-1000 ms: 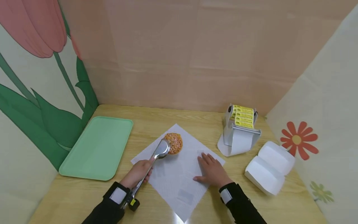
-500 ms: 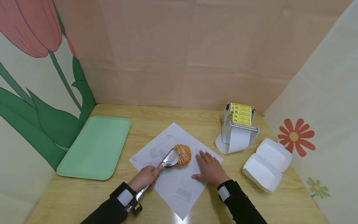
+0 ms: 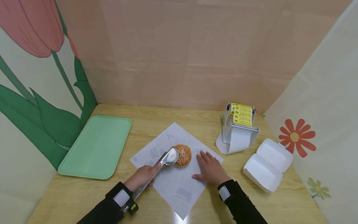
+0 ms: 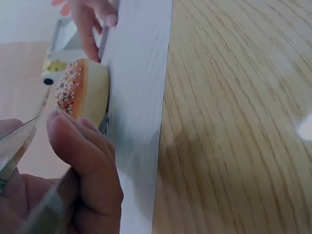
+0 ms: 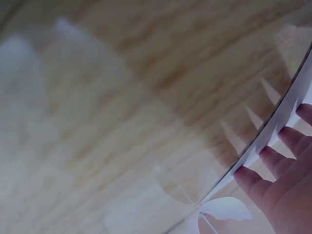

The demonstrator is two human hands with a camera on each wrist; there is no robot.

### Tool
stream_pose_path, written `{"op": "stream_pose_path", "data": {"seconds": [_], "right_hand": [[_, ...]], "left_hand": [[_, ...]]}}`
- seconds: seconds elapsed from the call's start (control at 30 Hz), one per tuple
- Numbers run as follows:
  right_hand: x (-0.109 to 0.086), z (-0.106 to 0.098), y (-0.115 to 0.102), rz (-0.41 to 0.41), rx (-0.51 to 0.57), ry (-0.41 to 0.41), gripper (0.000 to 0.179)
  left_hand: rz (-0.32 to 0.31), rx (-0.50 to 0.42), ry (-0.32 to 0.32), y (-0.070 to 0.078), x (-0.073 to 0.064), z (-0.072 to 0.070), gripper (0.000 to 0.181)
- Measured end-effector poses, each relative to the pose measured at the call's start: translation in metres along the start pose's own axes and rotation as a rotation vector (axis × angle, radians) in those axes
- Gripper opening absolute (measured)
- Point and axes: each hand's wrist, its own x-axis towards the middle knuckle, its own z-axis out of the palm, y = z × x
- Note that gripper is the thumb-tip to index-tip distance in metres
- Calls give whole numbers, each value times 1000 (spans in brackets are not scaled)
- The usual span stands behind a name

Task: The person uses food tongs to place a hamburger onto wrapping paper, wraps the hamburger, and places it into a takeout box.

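In the head view my left hand (image 3: 142, 176) grips metal tongs (image 3: 171, 156), their rounded ends at the left side of a round bun (image 3: 184, 156). The bun, its browned top covered with seeds, sits on a printed sheet of paper (image 3: 182, 193) turned cornerwise. From the left wrist, the fingers (image 4: 85, 161) curl round the tongs' lower arm, and the two arms stand apart; the lower end is by the bun's base. My right hand (image 3: 211, 169) rests with spread fingers on the paper's right side, holding nothing.
On the left lies a green tray (image 3: 95, 147). At the back right stands a label dispenser (image 3: 241, 129) with a yellow roll. An opened white foam box (image 3: 267, 165) sits in front of it, on the wooden table (image 3: 151, 116).
The tongs and bun have come nearer and to the right over the paper. Since then the left hand has drawn back slightly and the tongs have spread. My right hand stays in place.
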Motion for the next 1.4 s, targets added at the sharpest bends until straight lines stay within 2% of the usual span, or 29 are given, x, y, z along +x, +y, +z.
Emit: {"op": "stream_pose_path", "data": {"seconds": [0.13,0.23,0.33,0.4,0.47,0.57,0.7,0.87,1.03,1.23,1.4], "right_hand": [[2,0,3,1,-10,6,100],[2,-1,2,5,0,-2,101],[1,-2,0,9,14,-9,101],[0,-1,0,14,16,-16,100],[0,0,0,23,12,-25,101],[-1,1,1,28,-2,-23,101],[0,2,2,17,-10,0,101],[3,1,0,16,0,-5,101],[3,3,-1,24,11,-17,100],[3,2,-2,23,4,-19,100],[3,1,-1,27,-10,-19,99]], "left_hand": [[25,34,102,0,-5,-9,62],[58,46,231,-3,-9,-24,58],[87,116,398,-7,-14,-50,52],[92,203,517,-12,-18,-71,52],[71,278,615,-19,-22,-91,55],[25,347,708,-35,-33,-116,63],[-28,393,777,-62,-46,-137,62],[-24,450,846,-88,-52,-148,56],[-31,452,825,-95,-55,-151,53],[-69,435,775,-100,-56,-152,52],[-34,471,809,-104,-54,-152,53]]}}
